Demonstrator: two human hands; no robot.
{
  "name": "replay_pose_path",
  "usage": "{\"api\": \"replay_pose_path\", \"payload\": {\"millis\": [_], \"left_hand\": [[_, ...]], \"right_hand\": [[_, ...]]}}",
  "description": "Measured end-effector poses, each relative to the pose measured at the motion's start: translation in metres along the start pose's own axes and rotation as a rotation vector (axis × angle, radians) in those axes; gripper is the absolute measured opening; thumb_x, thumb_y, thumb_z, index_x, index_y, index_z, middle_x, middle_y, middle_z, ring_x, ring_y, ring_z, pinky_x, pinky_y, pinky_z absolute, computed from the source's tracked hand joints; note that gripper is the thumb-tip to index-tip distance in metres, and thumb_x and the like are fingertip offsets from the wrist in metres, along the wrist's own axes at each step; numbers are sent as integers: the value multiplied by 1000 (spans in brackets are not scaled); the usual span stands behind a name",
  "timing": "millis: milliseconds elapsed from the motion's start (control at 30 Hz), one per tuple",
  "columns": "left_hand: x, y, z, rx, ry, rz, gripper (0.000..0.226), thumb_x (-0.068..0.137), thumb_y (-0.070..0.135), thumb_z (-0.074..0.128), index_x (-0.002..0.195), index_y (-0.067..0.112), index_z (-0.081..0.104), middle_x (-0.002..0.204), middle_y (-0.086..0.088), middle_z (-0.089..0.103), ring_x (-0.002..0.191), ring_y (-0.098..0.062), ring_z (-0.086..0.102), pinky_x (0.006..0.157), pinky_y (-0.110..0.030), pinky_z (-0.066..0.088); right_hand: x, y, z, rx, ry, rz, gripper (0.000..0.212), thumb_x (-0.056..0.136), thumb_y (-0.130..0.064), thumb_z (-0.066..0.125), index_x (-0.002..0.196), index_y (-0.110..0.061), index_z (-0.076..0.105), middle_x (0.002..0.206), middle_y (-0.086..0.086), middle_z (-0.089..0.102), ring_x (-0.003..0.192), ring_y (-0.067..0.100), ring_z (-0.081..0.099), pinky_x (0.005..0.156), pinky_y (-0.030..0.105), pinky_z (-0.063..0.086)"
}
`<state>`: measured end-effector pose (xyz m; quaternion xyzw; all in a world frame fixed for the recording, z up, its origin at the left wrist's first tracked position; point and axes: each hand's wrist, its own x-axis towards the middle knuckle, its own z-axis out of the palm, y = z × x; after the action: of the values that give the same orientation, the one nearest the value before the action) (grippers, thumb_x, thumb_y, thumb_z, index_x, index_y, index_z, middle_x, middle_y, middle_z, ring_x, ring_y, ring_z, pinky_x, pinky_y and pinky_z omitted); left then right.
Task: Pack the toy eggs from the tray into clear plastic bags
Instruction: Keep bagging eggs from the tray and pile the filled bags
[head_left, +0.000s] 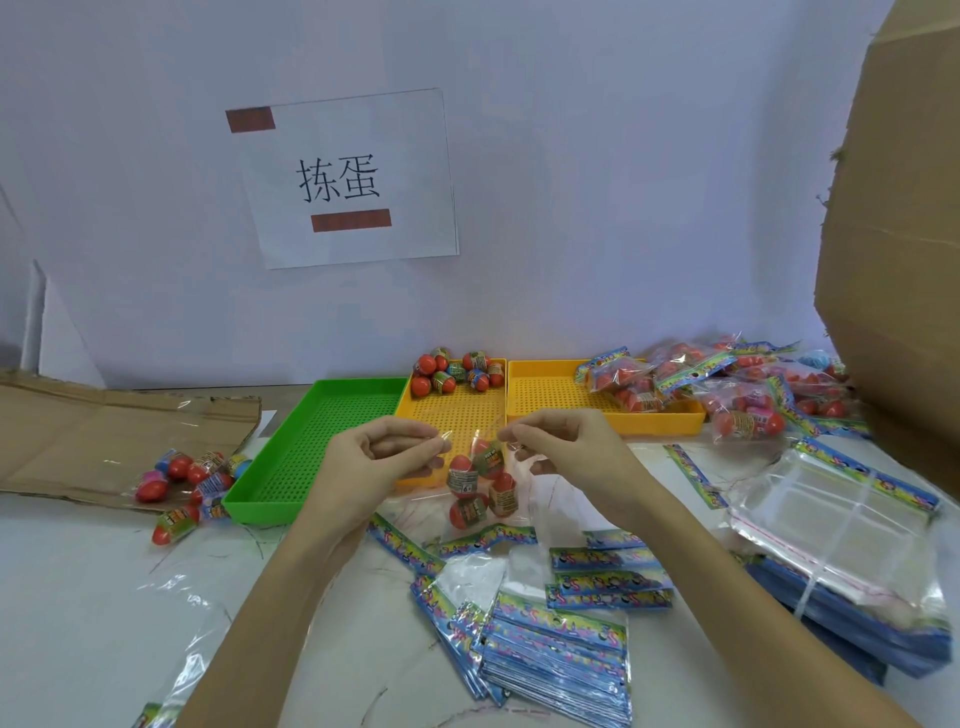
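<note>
My left hand (374, 457) and my right hand (561, 441) each pinch a top corner of a clear plastic bag (480, 483) held above the table. Several red toy eggs with printed wrappers hang inside that bag. Behind it lies the middle yellow tray (457, 415), with a heap of loose toy eggs (457, 371) at its far end.
An empty green tray (311, 447) lies left of the yellow one. A second yellow tray (550, 395) and filled bags (753, 384) sit right. Loose eggs (192, 478) lie by flat cardboard (104, 431). Empty bags (561, 649) stack near me; a large box (904, 234) stands right.
</note>
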<state>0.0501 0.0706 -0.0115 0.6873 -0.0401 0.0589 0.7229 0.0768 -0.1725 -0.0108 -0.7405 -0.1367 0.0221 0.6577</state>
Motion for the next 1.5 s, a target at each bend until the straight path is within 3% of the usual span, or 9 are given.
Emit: {"api": "replay_pose_path", "payload": {"millis": [100, 233, 400, 733, 867, 967, 1100, 1300, 1500], "left_hand": [[0, 0, -1, -6, -6, -8, 29, 71, 19, 91, 96, 7, 81, 97, -19, 80, 87, -28, 79, 73, -24, 61], [0, 0, -2, -18, -13, -21, 24, 71, 18, 91, 92, 9, 82, 97, -20, 80, 87, -27, 79, 72, -24, 61], [-1, 0, -1, -49, 3, -40, 32, 63, 24, 93, 90, 9, 83, 97, -21, 80, 85, -27, 78, 72, -26, 62], [-2, 4, -6, 138, -26, 166, 16, 77, 12, 88, 92, 17, 86, 89, -12, 81, 84, -23, 79, 76, -20, 59], [-4, 3, -5, 142, -58, 191, 16, 76, 13, 85, 91, 17, 86, 90, -12, 82, 89, -24, 80, 82, -22, 60], [-3, 2, -7, 205, -76, 255, 15, 83, -5, 80, 87, 9, 85, 91, -9, 81, 90, -22, 78, 83, -22, 60], [-4, 3, -6, 294, -64, 314, 15, 85, -9, 78, 86, 5, 85, 92, -5, 81, 89, -14, 77, 80, -17, 57], [-3, 4, -7, 333, -55, 330, 20, 86, -10, 77, 86, 8, 85, 92, -2, 81, 90, -13, 77, 80, -15, 57], [-2, 4, -11, 437, -78, 398, 23, 87, -5, 78, 87, 17, 86, 94, 5, 80, 93, -10, 74, 80, -17, 57]], "right_hand": [[-1, 0, 2, -36, -25, -30, 11, 91, -28, 78, 95, -19, 81, 86, -2, 78, 79, 7, 70, 71, 20, 56], [-1, 3, -1, -42, -12, -47, 6, 92, -22, 78, 94, -17, 80, 84, 3, 78, 78, 13, 73, 71, 22, 57], [-1, 4, -7, 76, -28, -33, 11, 91, -16, 78, 102, -17, 82, 87, 10, 79, 76, 18, 72, 72, 22, 58], [2, 8, -11, 204, -95, 27, 19, 91, -12, 76, 105, -22, 83, 106, 8, 80, 99, 16, 75, 81, 20, 57], [2, 9, -12, 190, -97, 22, 18, 91, -7, 76, 102, -19, 84, 106, 7, 80, 93, 9, 74, 79, 17, 56], [2, 8, -13, 171, -89, 10, 18, 92, -5, 74, 99, -19, 84, 105, 5, 80, 92, 10, 73, 79, 17, 56], [1, 6, -14, 112, -100, -8, 17, 93, -6, 73, 97, -18, 84, 105, 0, 80, 95, 9, 73, 79, 15, 55], [1, 5, -14, 66, -92, -69, 21, 93, -3, 72, 96, -20, 84, 106, 0, 80, 103, 14, 72, 84, 18, 56], [2, 7, -11, 31, -58, -48, 28, 93, 4, 65, 93, -16, 84, 101, 2, 80, 97, 18, 73, 85, 24, 58]]}}
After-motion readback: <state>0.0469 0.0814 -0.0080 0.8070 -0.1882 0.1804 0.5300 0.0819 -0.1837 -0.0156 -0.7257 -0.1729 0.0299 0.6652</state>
